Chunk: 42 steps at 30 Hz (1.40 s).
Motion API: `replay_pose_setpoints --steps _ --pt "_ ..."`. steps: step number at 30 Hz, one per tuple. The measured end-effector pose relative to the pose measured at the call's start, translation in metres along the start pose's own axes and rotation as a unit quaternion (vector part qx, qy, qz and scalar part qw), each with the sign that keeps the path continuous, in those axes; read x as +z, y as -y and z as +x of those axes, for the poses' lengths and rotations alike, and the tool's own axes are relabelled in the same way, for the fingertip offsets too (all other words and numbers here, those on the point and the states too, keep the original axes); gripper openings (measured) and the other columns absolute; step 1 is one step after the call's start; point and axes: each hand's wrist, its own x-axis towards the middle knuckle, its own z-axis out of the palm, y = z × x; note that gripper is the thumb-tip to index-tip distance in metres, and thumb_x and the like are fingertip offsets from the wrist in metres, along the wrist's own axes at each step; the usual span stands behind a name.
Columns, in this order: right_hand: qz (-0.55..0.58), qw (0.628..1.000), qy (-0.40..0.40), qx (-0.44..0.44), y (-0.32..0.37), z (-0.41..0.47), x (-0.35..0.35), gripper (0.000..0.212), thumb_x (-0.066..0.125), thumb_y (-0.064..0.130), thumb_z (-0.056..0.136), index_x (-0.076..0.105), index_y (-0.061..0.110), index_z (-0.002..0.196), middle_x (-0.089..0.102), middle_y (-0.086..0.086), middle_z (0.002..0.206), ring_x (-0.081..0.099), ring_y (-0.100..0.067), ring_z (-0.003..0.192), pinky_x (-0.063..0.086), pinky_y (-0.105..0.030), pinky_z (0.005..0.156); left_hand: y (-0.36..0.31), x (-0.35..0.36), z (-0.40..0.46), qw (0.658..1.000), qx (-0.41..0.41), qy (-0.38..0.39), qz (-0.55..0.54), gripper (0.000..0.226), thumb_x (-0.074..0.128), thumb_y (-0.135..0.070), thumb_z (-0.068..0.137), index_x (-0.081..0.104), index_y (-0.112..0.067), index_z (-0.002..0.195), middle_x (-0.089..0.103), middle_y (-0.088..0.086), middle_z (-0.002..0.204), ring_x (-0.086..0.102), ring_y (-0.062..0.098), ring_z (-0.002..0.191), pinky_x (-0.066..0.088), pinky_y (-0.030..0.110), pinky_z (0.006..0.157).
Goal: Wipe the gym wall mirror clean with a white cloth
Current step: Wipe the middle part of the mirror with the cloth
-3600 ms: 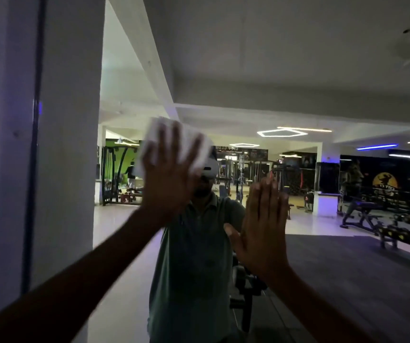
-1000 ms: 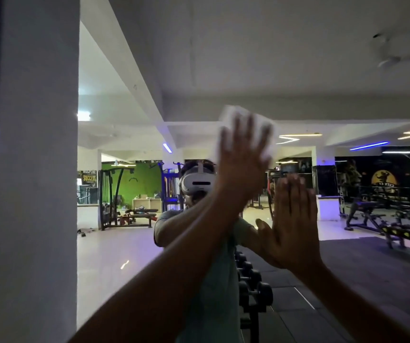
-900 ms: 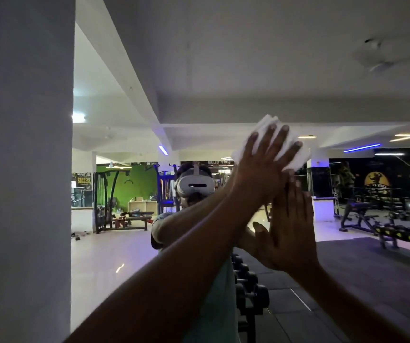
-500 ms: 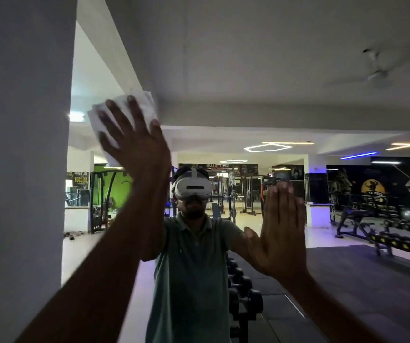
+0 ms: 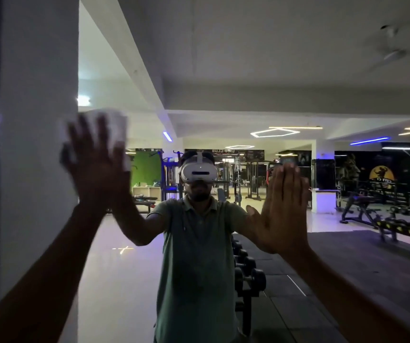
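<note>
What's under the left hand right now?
The white cloth, pressed flat against the mirror by the left hand; its edges show above the fingers. The glass beneath the cloth is covered.

- The cloth [image 5: 111, 125] is white (blurred at its edges).
- The reflected polo shirt [image 5: 196, 256] is muted grey-green, plain.
- The headset [image 5: 199, 170] is white.
- A far wall panel [image 5: 147, 167] is bright green.
- The light strip [image 5: 369, 140] glows blue; the hexagon ceiling light [image 5: 275, 132] glows white.
- The round emblem [image 5: 382, 175] is yellow on a black wall.
- The dumbbells [image 5: 249, 278] are black.
- The pillar [image 5: 38, 144] is pale grey-white.
</note>
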Motion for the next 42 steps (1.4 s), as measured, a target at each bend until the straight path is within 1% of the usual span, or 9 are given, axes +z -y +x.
replay_pose_setpoints --steps 4,7,10,15,20,23,27,35,42 --pt "0.027 0.994 0.036 -0.103 0.076 -0.008 0.006 0.100 0.059 0.056 0.097 0.018 -0.007 0.163 0.003 -0.028 0.173 0.001 -0.043 0.162 0.008 -0.065 0.129 -0.003 -0.005 -0.031 0.975 -0.223 -0.006 -0.016 0.068 0.024 -0.054 0.110 0.003 -0.029 0.169 0.001 0.010 0.177 0.002 0.032 0.163 0.011 0.059 0.128" --pt "0.081 0.991 0.031 -0.098 0.132 -0.003 0.013 0.100 0.063 0.050 0.096 0.015 -0.004 0.164 0.004 -0.024 0.174 -0.001 -0.038 0.163 0.010 -0.063 0.129 -0.036 0.000 -0.060 0.996 0.079 0.039 -0.022 0.064 0.029 -0.043 0.111 0.011 -0.023 0.170 0.003 0.016 0.176 0.004 0.038 0.162 0.013 0.062 0.127" --pt "0.076 0.992 0.030 -0.098 0.152 0.006 0.021 0.100 0.061 0.052 0.096 0.015 -0.004 0.165 0.003 -0.023 0.175 -0.001 -0.038 0.163 0.006 -0.062 0.130 0.032 -0.007 -0.040 0.939 0.341 0.045 0.013 0.063 0.028 -0.046 0.111 0.021 -0.021 0.168 0.013 0.017 0.175 0.013 0.038 0.162 0.020 0.057 0.125" --pt "0.018 0.995 0.040 -0.089 0.160 0.009 0.031 0.103 0.053 0.061 0.096 0.011 -0.003 0.165 0.000 -0.025 0.174 -0.003 -0.040 0.163 0.009 -0.065 0.128 0.154 -0.014 -0.023 0.999 0.025 -0.003 0.036 0.065 0.017 -0.052 0.112 0.008 -0.022 0.170 0.010 0.016 0.175 0.010 0.033 0.162 0.019 0.056 0.128" --pt "0.015 0.995 0.027 -0.096 0.163 0.005 0.030 0.105 0.057 0.060 0.096 0.011 -0.005 0.164 0.000 -0.027 0.174 0.000 -0.044 0.162 0.010 -0.066 0.128 0.093 -0.005 -0.042 0.987 -0.156 -0.037 0.000 0.063 0.013 -0.050 0.112 0.006 -0.025 0.170 0.007 0.017 0.175 0.007 0.037 0.162 0.017 0.059 0.127" --pt "0.008 0.996 0.033 -0.083 0.168 0.004 0.030 0.106 0.055 0.062 0.096 0.011 -0.005 0.165 -0.001 -0.026 0.174 -0.001 -0.044 0.162 0.009 -0.065 0.129 0.028 0.001 -0.082 1.000 0.008 0.022 -0.011 0.065 0.021 -0.046 0.111 0.007 -0.020 0.170 0.002 0.021 0.175 0.001 0.041 0.162 0.013 0.061 0.127" --pt "0.025 0.996 0.035 -0.082 0.167 0.003 0.028 0.102 0.049 0.064 0.099 0.013 -0.005 0.165 -0.001 -0.025 0.174 0.001 -0.042 0.162 0.014 -0.067 0.127 0.034 0.005 -0.061 0.923 0.376 0.054 -0.064 0.067 0.042 -0.048 0.107 0.027 -0.022 0.167 0.019 0.015 0.173 0.014 0.037 0.161 0.021 0.060 0.125" --pt "-0.010 0.986 0.039 -0.162 0.199 0.010 0.025 0.100 0.059 0.058 0.098 0.019 -0.008 0.162 0.004 -0.028 0.173 0.003 -0.044 0.162 0.005 -0.061 0.130 0.132 -0.014 -0.010 1.000 -0.019 -0.008 0.011 0.064 0.019 -0.048 0.112 0.006 -0.023 0.170 0.005 0.016 0.176 0.006 0.034 0.163 0.016 0.057 0.128" --pt "0.002 0.992 0.064 -0.112 0.211 0.003 0.032 0.098 0.030 0.067 0.103 0.013 -0.009 0.163 -0.001 -0.029 0.173 0.002 -0.045 0.162 0.017 -0.069 0.125 0.125 -0.019 -0.081 0.973 0.219 0.066 -0.031 0.071 0.043 -0.052 0.106 0.024 -0.022 0.167 0.011 0.017 0.175 0.012 0.035 0.162 0.023 0.054 0.122"
